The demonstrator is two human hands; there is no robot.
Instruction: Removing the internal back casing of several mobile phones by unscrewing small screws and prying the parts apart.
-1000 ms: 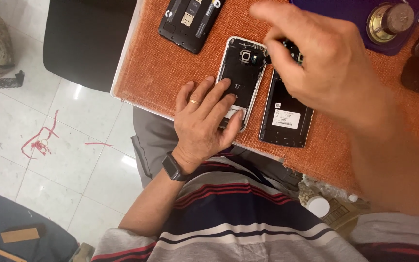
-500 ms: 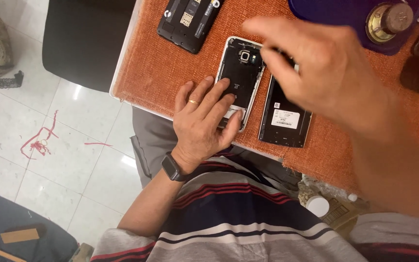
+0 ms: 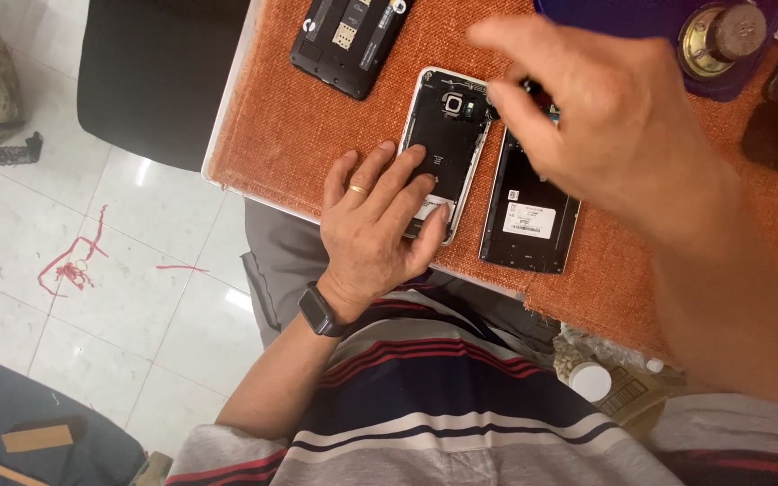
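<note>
Opened phone with white rim flat on orange mat, lower end pinned under spread fingers of left hand; right hand raised just above its top edge, fingers loosely curled, grip unclear; second backless phone just beside.

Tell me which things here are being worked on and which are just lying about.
In hand: left hand pressing down the opened white-rimmed phone; right hand raised over the black back cover beside it.

Lying about: another opened phone, brass-coloured round part on a purple tray, white bottle cap.
</note>
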